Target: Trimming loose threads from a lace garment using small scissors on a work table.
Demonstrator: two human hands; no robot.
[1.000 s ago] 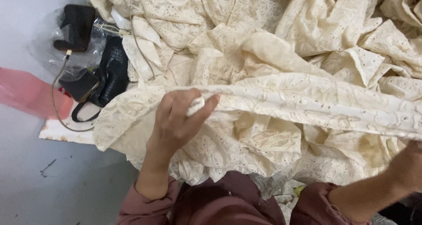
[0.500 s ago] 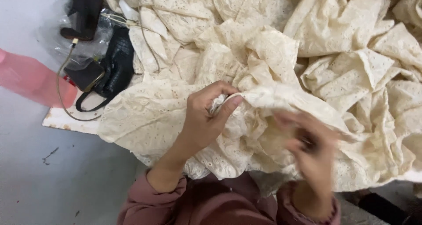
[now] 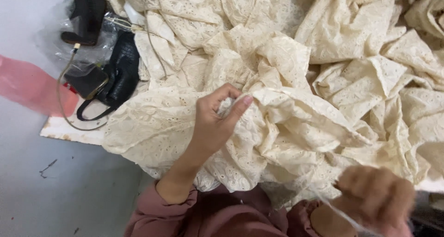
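The cream eyelet-embroidered cotton fabric lies in a crumpled heap that covers most of the surface, from the near centre to the far right. A second ago one edge of it was stretched taut in a long horizontal band between the two hands; that band has since collapsed, and the cloth now bunches in loose folds at the centre. This reads as the fabric being gathered in along its edge rather than held spread.

The left hand sits in the middle of the heap, fingers curled and thumb pressed in, pinching a gathered fold of the cloth just at its fingertips. The right hand, which was out at the far right edge a second ago, has come in to the near right and is blurred; it appears closed on a thin pulled strip of the same fabric, but the grip itself cannot be made out clearly.

Far left, beside the heap, lie a black textured handbag, a crinkled clear plastic bag and a thin tan cable, with a pink plastic sheet on the grey floor.
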